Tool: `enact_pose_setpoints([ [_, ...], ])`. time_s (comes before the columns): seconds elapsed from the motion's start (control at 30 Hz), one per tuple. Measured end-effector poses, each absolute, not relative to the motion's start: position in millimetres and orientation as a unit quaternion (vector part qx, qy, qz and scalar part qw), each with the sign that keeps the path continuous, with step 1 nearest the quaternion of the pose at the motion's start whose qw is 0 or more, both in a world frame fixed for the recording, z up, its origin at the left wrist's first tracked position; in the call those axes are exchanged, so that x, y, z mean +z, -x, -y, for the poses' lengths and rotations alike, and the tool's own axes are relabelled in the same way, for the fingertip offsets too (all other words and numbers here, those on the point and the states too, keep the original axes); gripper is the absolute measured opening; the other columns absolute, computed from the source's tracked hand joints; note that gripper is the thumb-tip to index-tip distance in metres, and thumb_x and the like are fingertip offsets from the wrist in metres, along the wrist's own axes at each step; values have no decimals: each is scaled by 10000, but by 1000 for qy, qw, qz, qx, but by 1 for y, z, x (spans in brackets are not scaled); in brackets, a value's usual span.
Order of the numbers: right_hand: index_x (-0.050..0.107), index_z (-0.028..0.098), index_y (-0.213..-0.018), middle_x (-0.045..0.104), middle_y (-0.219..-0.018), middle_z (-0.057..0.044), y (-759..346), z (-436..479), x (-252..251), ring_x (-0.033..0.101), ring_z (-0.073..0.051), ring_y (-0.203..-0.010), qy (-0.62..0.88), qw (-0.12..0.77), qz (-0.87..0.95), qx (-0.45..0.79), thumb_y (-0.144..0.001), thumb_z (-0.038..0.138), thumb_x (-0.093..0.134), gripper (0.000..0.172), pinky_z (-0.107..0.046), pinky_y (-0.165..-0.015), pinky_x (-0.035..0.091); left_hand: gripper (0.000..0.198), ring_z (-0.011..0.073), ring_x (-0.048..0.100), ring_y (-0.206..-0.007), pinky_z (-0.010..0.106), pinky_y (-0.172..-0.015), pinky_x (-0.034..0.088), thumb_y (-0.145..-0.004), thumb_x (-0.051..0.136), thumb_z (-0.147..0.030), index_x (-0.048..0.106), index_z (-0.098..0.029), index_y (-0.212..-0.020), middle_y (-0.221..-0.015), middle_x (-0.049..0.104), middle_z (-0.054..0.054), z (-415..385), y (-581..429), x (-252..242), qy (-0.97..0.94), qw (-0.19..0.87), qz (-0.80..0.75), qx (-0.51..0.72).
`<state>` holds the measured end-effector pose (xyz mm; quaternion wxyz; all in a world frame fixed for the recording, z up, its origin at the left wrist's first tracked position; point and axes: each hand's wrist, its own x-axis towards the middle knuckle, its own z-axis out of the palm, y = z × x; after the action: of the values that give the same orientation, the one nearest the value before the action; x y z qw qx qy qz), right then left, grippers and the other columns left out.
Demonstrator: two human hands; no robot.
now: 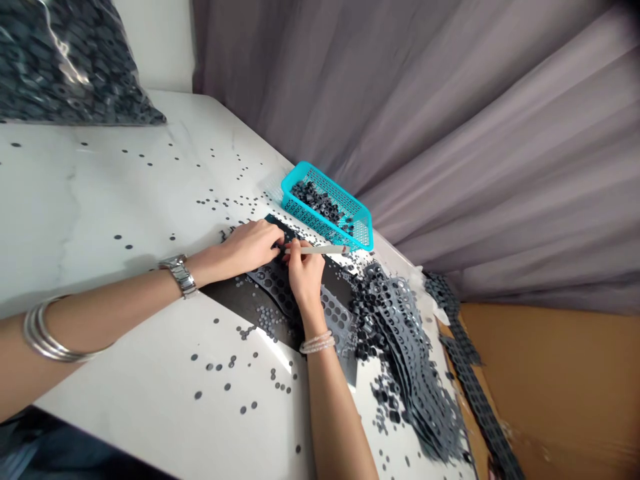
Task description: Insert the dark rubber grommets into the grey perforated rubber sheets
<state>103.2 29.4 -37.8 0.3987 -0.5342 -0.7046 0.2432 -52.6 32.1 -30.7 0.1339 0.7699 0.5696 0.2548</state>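
My right hand (305, 270) is closed around a slim white stick-like tool (327, 250), its far end pointing right. Close beside it, my left hand (255, 245) has its fingers bent together near the tool's other end; whatever they pinch is small, dark and mostly hidden. Under both hands lies a grey perforated rubber strip (275, 283) with rows of round holes. It rests on a dark mat (233, 300), where small grey discs (270, 320) are scattered.
A turquoise basket (363, 233) holding small black pieces stands behind my hands. Right of the mat are loose black pieces (367, 327) and a stack of perforated strips (405, 347). A clear bag of dark pieces (75, 73) sits far left. Cardboard (560, 380) borders the white table (135, 387).
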Motion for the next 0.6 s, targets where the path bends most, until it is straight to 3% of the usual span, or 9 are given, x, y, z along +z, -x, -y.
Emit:
enact_pose_setpoints([
  [0.13, 648, 204, -727, 638, -600, -11, -102, -29, -37, 606, -178, -579, 536, 385, 724, 198, -969, 373, 432, 366, -276, -616, 406, 105, 129, 447, -529, 294, -533, 270, -771, 641, -136, 723, -171, -715, -554, 548, 4, -33, 54, -16, -718, 245, -573, 311],
  [0.23, 679, 200, -767, 658, -607, -12, -103, -31, -40, 627, -178, -586, 536, 408, 696, 249, -958, 395, 449, 357, -272, -625, 437, 59, 75, 328, -452, 252, -456, 219, -765, 701, -129, 697, -155, -712, -507, 442, -39, -40, 67, -2, -534, 446, -561, 449],
  [0.3, 701, 195, -777, 659, -597, -9, -103, -33, -42, 624, -171, -571, 535, 425, 668, 296, -938, 420, 478, 355, -264, -611, 455, 138, 51, 296, -438, 214, -406, 188, -795, 675, -91, 637, -145, -674, -532, 413, -42, -46, 79, 3, -383, 576, -493, 528],
  [0.43, 715, 181, -789, 623, -561, 9, -103, -35, -43, 555, -136, -497, 528, 480, 597, 366, -904, 448, 519, 351, -238, -530, 444, 184, 42, 383, -470, 155, -347, 236, -813, 640, -22, 585, -125, -671, -662, 541, 40, -53, 89, -1, -209, 721, -398, 528],
  [0.6, 692, 159, -787, 609, -553, 16, -105, -37, -40, 492, -110, -450, 517, 535, 529, 408, -891, 426, 520, 334, -216, -453, 402, 129, 101, 541, -592, 150, -379, 385, -841, 572, -2, 616, -110, -785, -843, 646, 160, -49, 73, -8, -139, 775, -351, 506],
])
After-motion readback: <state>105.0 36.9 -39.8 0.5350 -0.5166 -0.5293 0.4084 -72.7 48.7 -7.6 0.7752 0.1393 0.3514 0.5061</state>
